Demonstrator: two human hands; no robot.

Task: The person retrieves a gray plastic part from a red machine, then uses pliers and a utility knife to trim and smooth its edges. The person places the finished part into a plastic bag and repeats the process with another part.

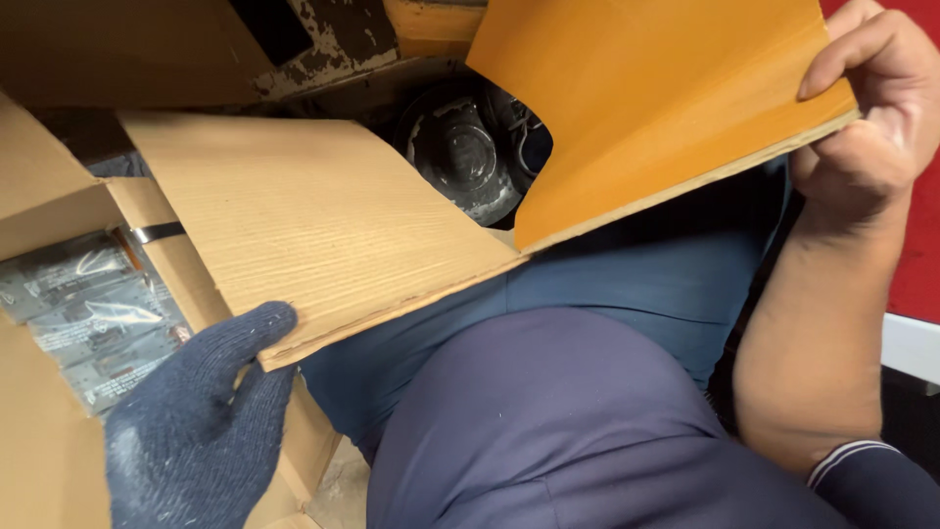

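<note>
My left hand (196, 411), in a dark blue knit glove, grips the near lower corner of a folded cardboard sheet (323, 216). That sheet is plain brown on the left part and orange on the raised right part (646, 98). My bare right hand (871, 108) pinches the orange part's right edge, thumb on top. The sheet is bent in a shallow V above my lap. My blue trousers and purple shirt fill the lower middle.
An open cardboard box (49, 196) at the left holds dark plastic-wrapped packets (88, 313). A dark round metal part (465, 152) shows behind the sheet's fold. A red surface (920, 245) stands at the right edge.
</note>
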